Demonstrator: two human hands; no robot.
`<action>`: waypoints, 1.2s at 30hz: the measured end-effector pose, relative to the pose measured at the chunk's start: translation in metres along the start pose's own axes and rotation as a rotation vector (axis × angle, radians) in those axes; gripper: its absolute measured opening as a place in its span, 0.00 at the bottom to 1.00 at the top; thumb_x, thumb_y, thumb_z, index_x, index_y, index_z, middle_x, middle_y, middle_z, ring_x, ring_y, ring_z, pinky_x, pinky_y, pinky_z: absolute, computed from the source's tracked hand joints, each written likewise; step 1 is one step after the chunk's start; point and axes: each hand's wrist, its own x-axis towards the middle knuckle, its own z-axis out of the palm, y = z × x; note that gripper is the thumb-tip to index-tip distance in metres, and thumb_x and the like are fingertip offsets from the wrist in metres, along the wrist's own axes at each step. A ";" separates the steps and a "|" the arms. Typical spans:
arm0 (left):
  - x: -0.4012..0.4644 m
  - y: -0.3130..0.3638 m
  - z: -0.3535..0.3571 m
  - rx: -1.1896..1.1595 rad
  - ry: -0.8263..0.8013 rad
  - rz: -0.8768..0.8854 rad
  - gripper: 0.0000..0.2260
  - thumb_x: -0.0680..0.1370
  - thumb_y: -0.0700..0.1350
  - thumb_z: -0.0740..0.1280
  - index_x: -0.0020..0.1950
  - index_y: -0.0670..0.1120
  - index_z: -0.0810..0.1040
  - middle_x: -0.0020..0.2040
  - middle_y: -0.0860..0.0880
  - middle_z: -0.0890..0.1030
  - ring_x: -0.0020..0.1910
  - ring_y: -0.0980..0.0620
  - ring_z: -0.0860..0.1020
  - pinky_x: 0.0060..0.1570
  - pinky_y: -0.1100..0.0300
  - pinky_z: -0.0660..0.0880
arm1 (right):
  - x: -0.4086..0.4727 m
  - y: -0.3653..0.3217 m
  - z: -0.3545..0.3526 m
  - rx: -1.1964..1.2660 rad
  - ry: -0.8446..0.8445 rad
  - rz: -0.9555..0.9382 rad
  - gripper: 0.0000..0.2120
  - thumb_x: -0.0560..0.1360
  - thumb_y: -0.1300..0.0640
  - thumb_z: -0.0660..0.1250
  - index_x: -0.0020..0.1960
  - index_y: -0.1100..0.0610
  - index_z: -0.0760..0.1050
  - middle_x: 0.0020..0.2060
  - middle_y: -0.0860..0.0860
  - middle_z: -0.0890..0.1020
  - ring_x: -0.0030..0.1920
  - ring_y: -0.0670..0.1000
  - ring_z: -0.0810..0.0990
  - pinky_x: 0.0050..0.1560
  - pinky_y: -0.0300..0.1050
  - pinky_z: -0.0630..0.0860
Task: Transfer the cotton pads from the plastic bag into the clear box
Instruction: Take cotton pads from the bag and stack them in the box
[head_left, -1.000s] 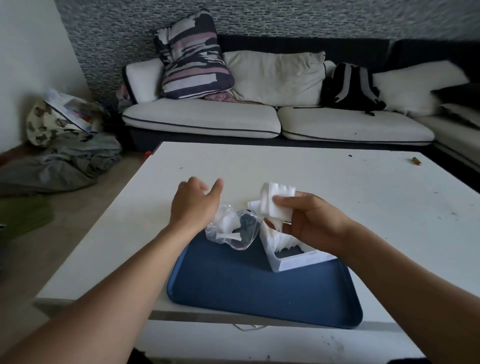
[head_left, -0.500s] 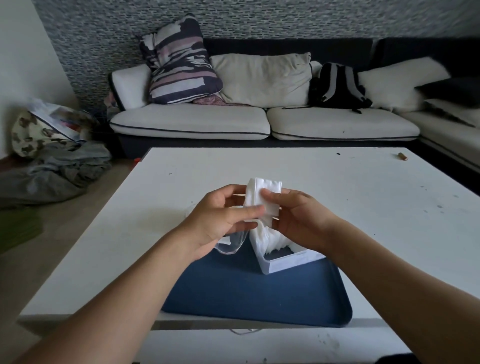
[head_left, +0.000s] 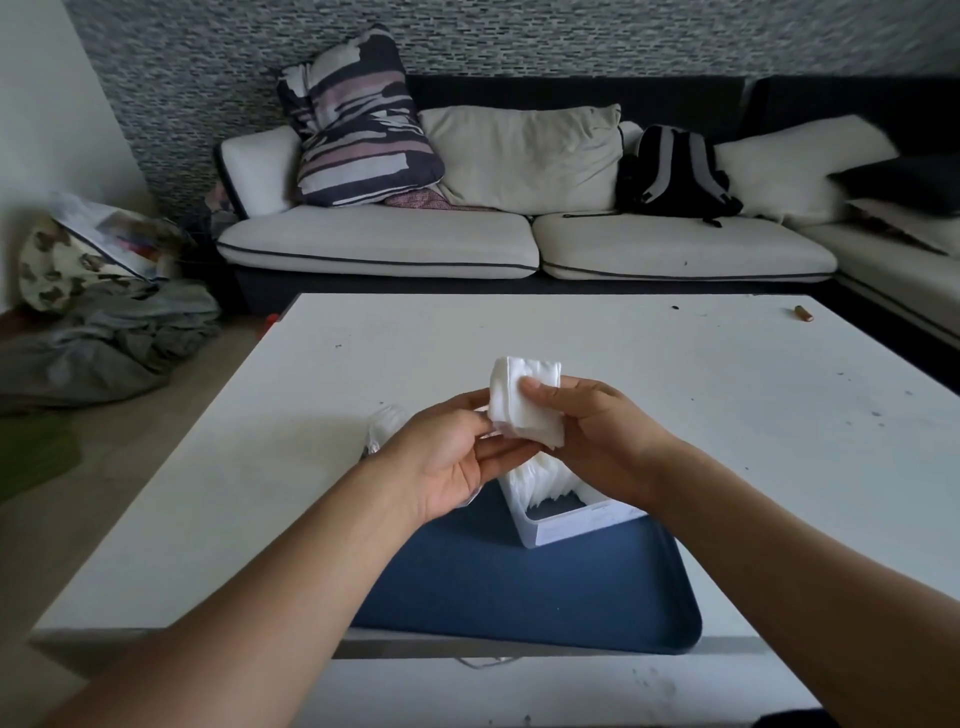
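Both hands (head_left: 452, 457) pinch soft, square cotton pads (head_left: 524, 402) — stacked.

Both bare forearms enter from the lower edge and converge toward the centre of the view, wrists roughly level. The left hand (head_left: 447, 457) is turned palm-up and partly toward the camera, its fingers curled inward so that thumb and fingertips meet the left side and underside of the stack of square white cotton pads (head_left: 522, 402). The right hand (head_left: 592, 434) is held with its back toward the camera; its thumb lies flat across the front face of the stack, and its fingers wrap behind. The grip of each hand is closed on the stack, held between them above the tabletop.
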 end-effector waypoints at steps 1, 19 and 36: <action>0.002 -0.001 0.000 -0.004 0.042 0.029 0.15 0.82 0.30 0.59 0.66 0.38 0.76 0.50 0.38 0.86 0.45 0.44 0.87 0.44 0.54 0.85 | 0.000 -0.001 -0.001 0.016 0.028 -0.002 0.20 0.78 0.54 0.67 0.62 0.69 0.78 0.59 0.65 0.82 0.60 0.61 0.81 0.66 0.52 0.75; -0.001 -0.005 0.003 -0.005 0.044 0.120 0.12 0.83 0.32 0.59 0.54 0.40 0.81 0.46 0.42 0.87 0.42 0.48 0.87 0.47 0.58 0.84 | 0.000 -0.005 -0.015 -0.069 0.111 -0.001 0.13 0.78 0.60 0.69 0.58 0.68 0.80 0.56 0.63 0.83 0.56 0.57 0.82 0.60 0.50 0.79; 0.001 -0.008 0.004 0.058 0.117 0.198 0.09 0.79 0.32 0.67 0.57 0.40 0.82 0.47 0.44 0.87 0.43 0.51 0.86 0.44 0.62 0.83 | -0.004 -0.004 -0.002 -0.591 0.600 -0.386 0.10 0.67 0.55 0.81 0.35 0.60 0.85 0.31 0.54 0.85 0.36 0.60 0.85 0.43 0.59 0.84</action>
